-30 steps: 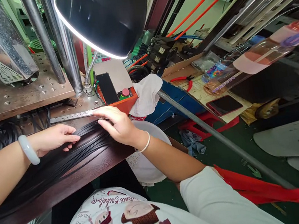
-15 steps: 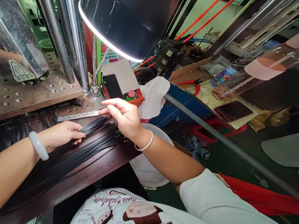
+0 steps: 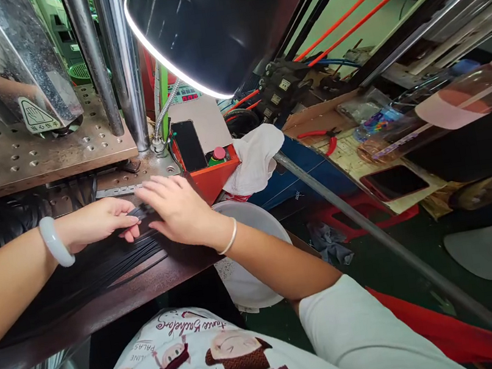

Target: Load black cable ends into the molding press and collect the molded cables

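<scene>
My left hand [image 3: 108,220], below a pale bracelet, is closed on a bundle of thin black cables, thumb against fingers. My right hand [image 3: 180,210] is palm down just to the right, fingers stretched out over the cables' right-hand part, which it hides; whether it touches them I cannot tell. More black cables [image 3: 124,265] lie along the dark bench under both hands. Behind the fingertips lies a slotted metal strip [image 3: 114,192], its right end covered by my right hand.
A press with a drilled steel plate [image 3: 57,160] stands at the back left. A black lamp [image 3: 209,29] hangs above. At the bench's right are a red control box [image 3: 211,180] with a phone, a white cloth [image 3: 254,158] and a white bucket [image 3: 260,281].
My right hand has moved left and slightly down, off the strip's right end, and its curled fingers have straightened over the cables. My left hand stays nearly in place, still pinching.
</scene>
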Available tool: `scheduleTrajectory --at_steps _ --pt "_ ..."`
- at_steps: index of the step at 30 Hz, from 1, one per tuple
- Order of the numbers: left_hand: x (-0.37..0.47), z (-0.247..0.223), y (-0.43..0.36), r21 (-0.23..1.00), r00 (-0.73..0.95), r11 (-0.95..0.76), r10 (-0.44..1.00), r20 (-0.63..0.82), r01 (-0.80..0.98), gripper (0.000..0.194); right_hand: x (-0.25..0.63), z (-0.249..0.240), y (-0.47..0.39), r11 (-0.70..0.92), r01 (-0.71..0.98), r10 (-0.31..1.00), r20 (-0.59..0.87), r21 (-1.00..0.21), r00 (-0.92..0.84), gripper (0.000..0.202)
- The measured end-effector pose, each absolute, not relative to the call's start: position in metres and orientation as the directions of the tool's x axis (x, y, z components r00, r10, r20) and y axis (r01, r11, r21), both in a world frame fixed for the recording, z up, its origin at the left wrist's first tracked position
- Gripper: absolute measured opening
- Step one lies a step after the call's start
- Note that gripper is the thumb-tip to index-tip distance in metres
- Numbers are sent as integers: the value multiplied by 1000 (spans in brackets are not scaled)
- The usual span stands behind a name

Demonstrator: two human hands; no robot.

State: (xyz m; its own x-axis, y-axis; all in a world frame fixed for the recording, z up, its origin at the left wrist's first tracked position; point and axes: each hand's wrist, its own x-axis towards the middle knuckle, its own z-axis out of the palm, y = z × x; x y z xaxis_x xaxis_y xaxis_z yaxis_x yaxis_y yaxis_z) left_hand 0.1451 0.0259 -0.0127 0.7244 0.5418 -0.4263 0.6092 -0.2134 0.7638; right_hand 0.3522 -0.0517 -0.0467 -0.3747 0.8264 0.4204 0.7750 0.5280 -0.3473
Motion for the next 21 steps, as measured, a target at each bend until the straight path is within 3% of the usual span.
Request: scheduleTrajectory --at_steps 2,4,6,7,9,10,11,12,14,16,18,21 --pt "130 -12 24 734 701 -344 670 -245 585 41 350 -50 -50 433 887 887 248 -160 -389 30" --pt "112 -12 23 569 627 -582 766 144 581 38 349 -52 -46 363 926 924 167 -102 -344 35" --pt "101 -11 22 312 649 -812 583 488 494 35 343 -53 -36 473 864 874 212 -173 -436 35" --pt "99 -10 22 192 713 -906 417 564 378 36 339 -53 -30 583 779 808 263 -230 -527 35" --pt "102 -7 19 49 811 -997 75 581 58 36 326 -52 -14 764 556 645 338 -328 -686 36" --pt "105 -5 17 48 821 -997 -23 571 -61 36 321 -52 -5 798 484 596 347 -360 -724 38" --pt "108 -4 16 94 818 -990 -29 574 -101 35 317 -53 4 791 479 601 337 -379 -725 40" --pt "109 -3 15 180 805 -982 65 590 -53 31 315 -54 12 747 541 657 304 -386 -689 42" --pt "107 -1 16 430 670 -878 449 591 209 23 318 -59 27 579 734 814 190 -356 -549 43" --pt "99 3 19 660 441 -647 755 485 382 26 325 -66 35 444 843 894 90 -304 -438 37" --pt "91 10 21 771 338 -495 862 378 400 32 331 -72 32 461 836 882 47 -298 -470 30" --pt "91 21 19 784 337 -442 888 313 436 31 330 -77 10 557 754 816 62 -348 -574 25"
